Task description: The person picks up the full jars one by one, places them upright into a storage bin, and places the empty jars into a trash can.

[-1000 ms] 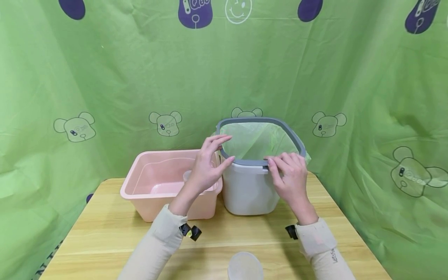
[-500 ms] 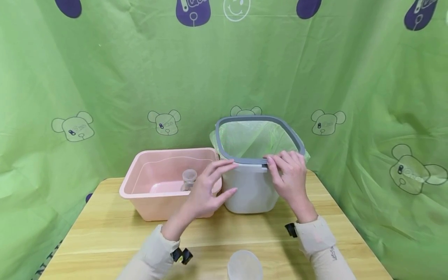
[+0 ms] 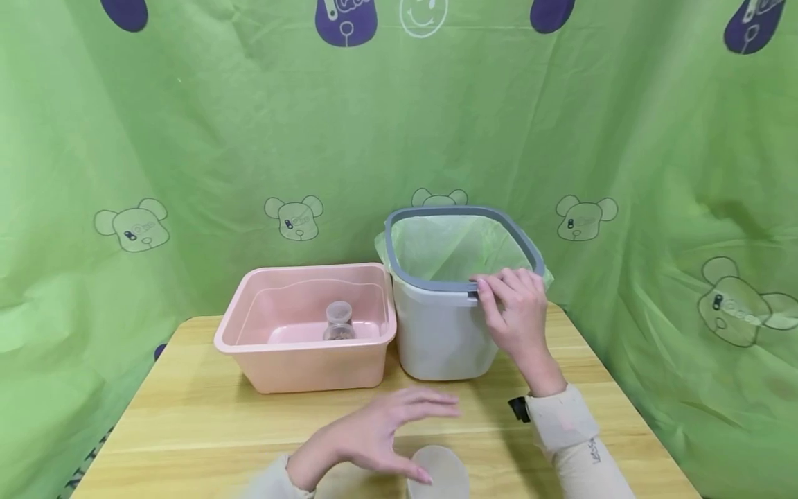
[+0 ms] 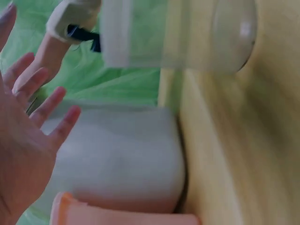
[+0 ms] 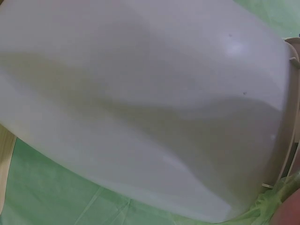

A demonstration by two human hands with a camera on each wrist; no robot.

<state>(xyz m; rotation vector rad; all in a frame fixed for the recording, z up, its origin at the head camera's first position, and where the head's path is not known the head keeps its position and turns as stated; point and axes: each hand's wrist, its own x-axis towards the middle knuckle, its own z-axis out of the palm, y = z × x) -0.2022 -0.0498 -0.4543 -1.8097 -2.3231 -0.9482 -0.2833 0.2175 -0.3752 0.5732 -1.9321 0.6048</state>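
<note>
My left hand [image 3: 380,433] is above the front of the table, fingers spread and curved, holding nothing. Its thumb overlaps the pale round top of a clear plastic container [image 3: 445,475] in the head view. From the left wrist, that clear container [image 4: 187,35] shows as a see-through cylinder standing on the table, apart from the palm. With thumb and fingers my right hand [image 3: 516,312] pinches the grey rim ring at the front right of a white trash can [image 3: 439,339]. A thin green bag [image 3: 458,242] lines the can and hangs out beyond its ring.
Left of the can, close beside it, stands a pink plastic tub [image 3: 299,371]. Two small clear cups [image 3: 339,313] sit inside it toward the right. The wooden table [image 3: 187,423] has a green printed cloth [image 3: 206,125] behind and around it.
My left hand has come down from the can's rim, past its front wall, to the clear container near me. My right hand has stayed on the rim.
</note>
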